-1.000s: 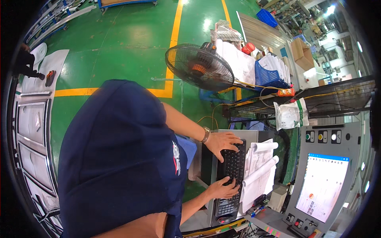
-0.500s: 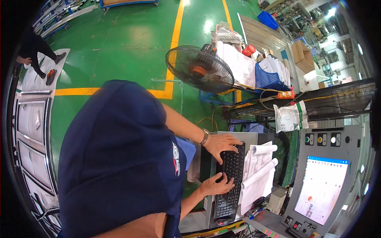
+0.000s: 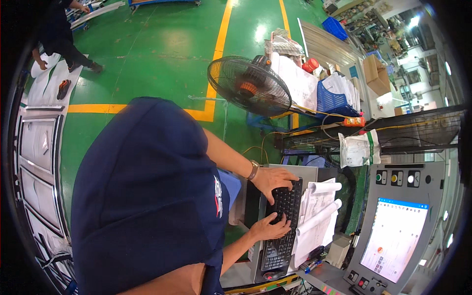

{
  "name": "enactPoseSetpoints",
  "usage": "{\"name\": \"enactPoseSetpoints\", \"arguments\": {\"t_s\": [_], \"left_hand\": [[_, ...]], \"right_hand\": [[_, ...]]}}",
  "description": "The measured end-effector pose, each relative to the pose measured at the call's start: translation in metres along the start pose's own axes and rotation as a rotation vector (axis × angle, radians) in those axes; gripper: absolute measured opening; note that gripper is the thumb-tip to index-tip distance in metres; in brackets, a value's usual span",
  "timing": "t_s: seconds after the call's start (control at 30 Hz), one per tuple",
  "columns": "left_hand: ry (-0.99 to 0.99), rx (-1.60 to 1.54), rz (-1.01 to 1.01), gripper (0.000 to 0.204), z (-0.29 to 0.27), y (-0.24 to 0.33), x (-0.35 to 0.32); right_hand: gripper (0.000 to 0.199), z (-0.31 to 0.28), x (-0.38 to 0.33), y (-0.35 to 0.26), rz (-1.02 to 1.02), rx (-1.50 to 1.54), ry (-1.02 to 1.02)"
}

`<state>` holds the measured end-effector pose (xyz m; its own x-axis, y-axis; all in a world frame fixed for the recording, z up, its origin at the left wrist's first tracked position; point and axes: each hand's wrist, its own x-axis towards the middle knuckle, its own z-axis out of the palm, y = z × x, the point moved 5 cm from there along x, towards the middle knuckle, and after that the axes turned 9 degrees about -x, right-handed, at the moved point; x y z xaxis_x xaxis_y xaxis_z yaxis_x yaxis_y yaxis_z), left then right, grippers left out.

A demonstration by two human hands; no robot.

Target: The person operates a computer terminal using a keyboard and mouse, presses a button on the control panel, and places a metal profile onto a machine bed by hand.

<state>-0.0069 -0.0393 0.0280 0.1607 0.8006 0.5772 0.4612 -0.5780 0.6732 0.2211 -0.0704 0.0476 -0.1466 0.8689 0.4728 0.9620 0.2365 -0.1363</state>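
Observation:
A black keyboard (image 3: 278, 253) lies lengthwise on a grey stand. My left hand (image 3: 272, 181), with a watch at its wrist, rests over the upper end of the keys, its fingers spread. Lower down, my right hand (image 3: 268, 228) has its fingers apart and touching the middle keys. Neither hand holds anything. Loose sheets of paper (image 3: 314, 226) with curled edges lie along the keyboard's right side. A dark mouse (image 3: 273, 275) sits just below the keyboard. To the right, a lit screen (image 3: 395, 236) is set in a grey control panel (image 3: 358, 265) with round buttons.
A black standing fan (image 3: 249, 86) is beyond my left arm, beside a blue tray (image 3: 330, 101) of papers. A white plastic packet (image 3: 359, 148) hangs on a dark rail. Yellow cables trail nearby. At the far left, another person (image 3: 61, 42) stands near framed panels (image 3: 38, 147).
The other person at the far left has stepped, and more of their body now shows. My view has shifted slightly. Both my hands stay over the keyboard, almost unmoved.

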Motion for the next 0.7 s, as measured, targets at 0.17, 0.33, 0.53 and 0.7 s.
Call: {"name": "enactPoseSetpoints", "arguments": {"t_s": [0.17,0.33,0.53,0.7], "left_hand": [[0.013,-0.014,-0.006,0.089,-0.002,-0.002,-0.002],[0.016,-0.014,0.001,0.089,-0.001,-0.002,0.001],[-0.027,0.081,0.019,0.09,0.007,-0.003,-0.004],[-0.028,0.043,0.003,0.089,0.006,-0.001,-0.005]], "right_hand": [[0.054,0.001,0.007,-0.002,0.014,-0.012,-0.085],[0.054,0.0,0.018,-0.009,0.008,0.049,-0.105],[0.058,0.006,0.022,-0.027,-0.017,0.041,-0.122],[0.056,0.004,0.016,-0.03,-0.011,-0.035,-0.169]]}}
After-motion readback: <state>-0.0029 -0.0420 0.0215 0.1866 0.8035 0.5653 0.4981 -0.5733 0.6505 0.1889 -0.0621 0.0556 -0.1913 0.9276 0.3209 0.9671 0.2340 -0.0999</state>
